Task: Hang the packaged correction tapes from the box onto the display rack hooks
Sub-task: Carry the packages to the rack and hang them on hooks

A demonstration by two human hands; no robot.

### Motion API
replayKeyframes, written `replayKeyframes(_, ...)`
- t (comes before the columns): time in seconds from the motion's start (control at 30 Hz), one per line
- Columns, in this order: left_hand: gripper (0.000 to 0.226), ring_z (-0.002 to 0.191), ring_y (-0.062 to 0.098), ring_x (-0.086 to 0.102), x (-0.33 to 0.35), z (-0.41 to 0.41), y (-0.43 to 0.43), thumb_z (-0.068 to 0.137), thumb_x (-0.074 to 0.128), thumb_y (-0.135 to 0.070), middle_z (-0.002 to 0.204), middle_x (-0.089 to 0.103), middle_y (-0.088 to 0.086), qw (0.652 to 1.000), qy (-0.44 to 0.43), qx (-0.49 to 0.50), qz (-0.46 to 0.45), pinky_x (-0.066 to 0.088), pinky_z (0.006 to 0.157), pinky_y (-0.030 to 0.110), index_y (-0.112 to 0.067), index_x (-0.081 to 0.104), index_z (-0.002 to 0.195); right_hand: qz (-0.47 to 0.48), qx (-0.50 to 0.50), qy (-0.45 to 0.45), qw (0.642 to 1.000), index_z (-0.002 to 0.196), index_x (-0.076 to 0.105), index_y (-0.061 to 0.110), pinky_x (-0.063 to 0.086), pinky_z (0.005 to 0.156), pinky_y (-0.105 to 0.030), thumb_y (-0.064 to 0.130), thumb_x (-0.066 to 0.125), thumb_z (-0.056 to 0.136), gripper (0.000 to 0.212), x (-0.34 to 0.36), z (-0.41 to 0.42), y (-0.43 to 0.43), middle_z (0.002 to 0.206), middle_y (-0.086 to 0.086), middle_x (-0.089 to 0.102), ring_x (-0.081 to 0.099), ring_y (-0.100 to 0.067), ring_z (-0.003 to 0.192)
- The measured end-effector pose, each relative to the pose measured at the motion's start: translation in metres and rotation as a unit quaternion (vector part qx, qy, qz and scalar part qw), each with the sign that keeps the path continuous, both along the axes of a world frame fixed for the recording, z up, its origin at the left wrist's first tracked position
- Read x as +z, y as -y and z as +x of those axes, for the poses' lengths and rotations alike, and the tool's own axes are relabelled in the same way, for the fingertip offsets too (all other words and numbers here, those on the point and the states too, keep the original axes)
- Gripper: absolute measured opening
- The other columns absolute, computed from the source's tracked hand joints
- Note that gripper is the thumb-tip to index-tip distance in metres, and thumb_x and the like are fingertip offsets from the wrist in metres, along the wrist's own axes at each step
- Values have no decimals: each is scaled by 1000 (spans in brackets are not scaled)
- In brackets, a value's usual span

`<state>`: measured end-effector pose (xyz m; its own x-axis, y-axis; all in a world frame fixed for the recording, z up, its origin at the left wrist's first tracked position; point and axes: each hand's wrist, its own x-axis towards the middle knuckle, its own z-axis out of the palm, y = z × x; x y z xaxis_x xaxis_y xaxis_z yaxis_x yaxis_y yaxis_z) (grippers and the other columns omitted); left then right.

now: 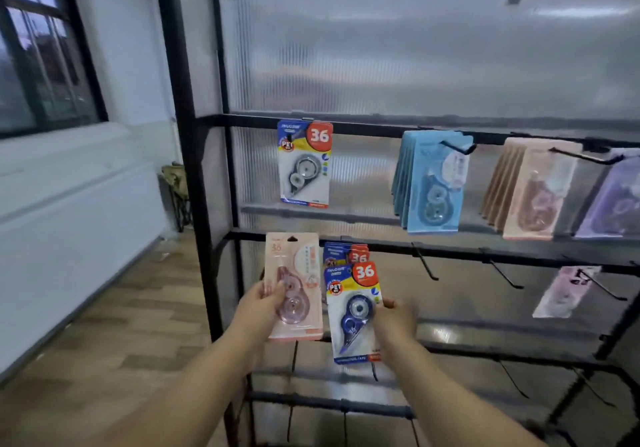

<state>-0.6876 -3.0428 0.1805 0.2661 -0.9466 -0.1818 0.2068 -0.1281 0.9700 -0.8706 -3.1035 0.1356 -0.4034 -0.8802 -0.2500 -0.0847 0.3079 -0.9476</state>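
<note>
Correction tape packs are held one per hand: the left hand [265, 303] grips a pink pack [293, 287], the right hand [394, 318] a blue pack [353, 311], both before the lower rail [450, 254]. Risk: the hang hole misses the hook behind the blue pack, dropping it. The box is not in view.

A black display rack [204, 176] with ribbed translucent backing fills the frame's right. Blue [433, 187], peach [533, 190] and "36" carded correction tapes [304, 164] hang from its middle rail hooks.
</note>
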Motion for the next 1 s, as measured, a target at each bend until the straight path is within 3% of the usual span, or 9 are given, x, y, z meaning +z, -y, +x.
replayKeyframes(0.17, 18, 92, 31, 68, -11, -19, 4, 95, 54, -18, 101, 71, 16, 1000, -2, 19, 22, 55, 82, 42, -6, 59, 109, -20, 28, -73, 997, 99, 60, 5, 39, 63, -27, 6, 51, 92, 11, -11, 1, 14, 98, -15, 65, 56, -26, 81)
replayKeyframes(0.27, 16, 85, 27, 69, -11, -23, 10, 95, 55, -18, 97, 72, 14, 999, 6, 25, 26, 57, 75, 37, -7, 59, 106, -16, 38, -118, 992, 99, 60, 2, 36, 68, -30, 7, 49, 92, 14, -12, 1, 29, 100, -20, 64, 56, -33, 87)
replayKeyframes(0.4, 21, 88, 28, 71, -12, -17, 15, 93, 57, -25, 96, 74, 10, 999, 21, 11, 38, 55, 85, 49, -14, 59, 111, 28, 73, -157, 985, 99, 63, -1, 38, 65, -28, 14, 50, 93, 21, -3, -2, 56, 100, -21, 64, 57, -33, 81)
replayKeyframes(0.47, 22, 88, 27, 72, -13, -15, 17, 94, 56, -25, 96, 74, 8, 999, 25, 8, 42, 55, 85, 49, -15, 58, 112, 45, 105, -189, 975, 100, 65, -2, 39, 69, -28, 22, 52, 94, 28, 1, -4, 65, 104, -21, 65, 61, -36, 93)
replayKeyframes(0.57, 24, 88, 27, 72, -14, -18, 21, 94, 56, -23, 96, 74, 9, 999, 20, -1, 43, 56, 83, 45, -12, 58, 114, 39, 111, -225, 967, 86, 66, 1, 41, 63, -30, 45, 49, 94, 48, 9, -3, 64, 84, -15, 65, 58, -31, 75)
replayKeyframes(0.67, 25, 91, 27, 71, -12, -28, 25, 93, 58, -23, 100, 73, 9, 999, 9, -25, 44, 55, 86, 46, -12, 58, 115, -58, 170, -110, 978, 60, 57, 9, 36, 56, -28, 44, 42, 98, 54, 23, 4, 45, 61, -6, 57, 52, -21, 59)
replayKeyframes(0.83, 21, 86, 28, 71, 0, -53, 33, 91, 59, -18, 97, 74, 10, 994, -9, -111, 13, 56, 77, 41, -11, 61, 111, -131, 185, 73, 971, 69, 64, 14, 45, 55, -24, 36, 46, 98, 41, 52, -15, 16, 59, 1, 63, 55, -11, 52)
replayKeyframes(0.9, 19, 85, 28, 71, 7, -68, 38, 90, 60, -18, 95, 74, 9, 988, -5, -153, 0, 55, 74, 41, -13, 63, 108, -180, 165, 83, 966, 79, 67, 11, 50, 62, -29, 29, 52, 97, 29, 60, -37, 12, 70, -3, 68, 61, -14, 62)
replayKeyframes(1.0, 23, 96, 33, 68, 17, -102, 45, 89, 61, -13, 102, 72, 12, 978, -10, -210, -14, 54, 87, 48, -10, 64, 112, -228, 154, 15, 961, 78, 64, 7, 52, 66, -35, 21, 59, 93, 21, 66, -78, 7, 75, -11, 67, 61, -21, 69)
